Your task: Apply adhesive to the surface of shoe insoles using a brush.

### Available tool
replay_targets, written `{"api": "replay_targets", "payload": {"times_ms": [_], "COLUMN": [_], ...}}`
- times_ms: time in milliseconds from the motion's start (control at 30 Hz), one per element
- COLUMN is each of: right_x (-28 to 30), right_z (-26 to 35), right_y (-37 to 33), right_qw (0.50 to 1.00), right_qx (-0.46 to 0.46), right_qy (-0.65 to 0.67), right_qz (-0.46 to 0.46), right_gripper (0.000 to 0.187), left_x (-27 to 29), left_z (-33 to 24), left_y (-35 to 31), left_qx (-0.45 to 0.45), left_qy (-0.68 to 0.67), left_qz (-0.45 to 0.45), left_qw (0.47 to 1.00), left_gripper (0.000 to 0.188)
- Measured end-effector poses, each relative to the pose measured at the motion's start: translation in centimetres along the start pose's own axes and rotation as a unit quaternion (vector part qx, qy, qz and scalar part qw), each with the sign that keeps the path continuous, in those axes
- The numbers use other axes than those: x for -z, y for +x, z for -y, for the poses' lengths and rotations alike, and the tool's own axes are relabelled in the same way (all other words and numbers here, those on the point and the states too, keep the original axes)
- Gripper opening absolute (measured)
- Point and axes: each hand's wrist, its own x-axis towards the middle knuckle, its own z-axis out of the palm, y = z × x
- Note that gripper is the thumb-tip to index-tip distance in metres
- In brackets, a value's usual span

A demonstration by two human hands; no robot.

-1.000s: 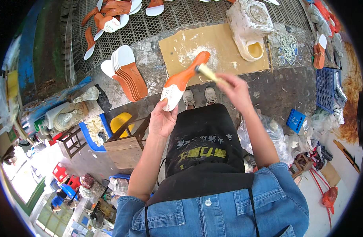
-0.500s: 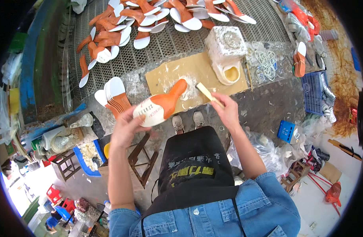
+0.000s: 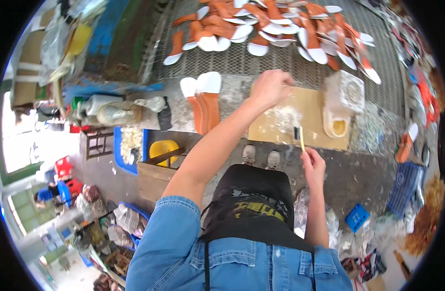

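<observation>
My left hand (image 3: 273,88) reaches far forward over the back edge of the cardboard sheet (image 3: 267,128), near the mesh surface. Its fingers are loosely bent and a little blurred, with no insole visible in them. In my right hand (image 3: 313,164) is a small brush (image 3: 302,139) with a pale handle and dark bristles, held upright just in front of the sheet. White smears cover the sheet's middle. On its right part stands a white-crusted container (image 3: 346,94) with a yellowish opening. Left of my forearm rests a stack of orange-and-white insoles (image 3: 208,104).
Many loose orange-and-white insoles (image 3: 317,41) lie heaped on the mesh surface (image 3: 203,65). Pale elastic bands (image 3: 372,128) sit right of the container. A yellow stool (image 3: 163,151) and a blue tray of scraps (image 3: 131,148) are at the left, a blue crate (image 3: 405,186) at the right.
My left hand has swung forward and right; the insole it held is gone from it. My right hand keeps the brush, now turned more upright. The view has shifted left.
</observation>
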Motion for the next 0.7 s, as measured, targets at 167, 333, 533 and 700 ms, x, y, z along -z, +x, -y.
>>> {"api": "replay_targets", "payload": {"times_ms": [167,333,533,700], "right_x": [0.0,2.3,9.8,9.6], "right_z": [-0.2,2.6,5.1,5.0], "right_y": [-0.4,-0.3,2.7,3.5], "right_qw": [0.999,0.995,0.893,0.868], "right_qx": [0.005,0.058,0.129,0.143], "right_qy": [-0.025,-0.056,-0.382,-0.440], "right_qz": [0.044,-0.063,-0.201,-0.180], "right_gripper": [0.019,0.021,0.025,0.023], "left_x": [4.4,8.5,13.8,15.5], "left_z": [15.4,19.6,13.5,8.4], "left_y": [-4.0,-5.4,-7.3,-8.7], "left_qx": [0.155,0.099,0.112,0.116], "left_qy": [0.368,0.366,0.239,0.140], "left_qz": [-0.093,-0.060,-0.098,-0.090], "left_qw": [0.912,0.924,0.960,0.979], "left_gripper": [0.026,0.023,0.020,0.016]}}
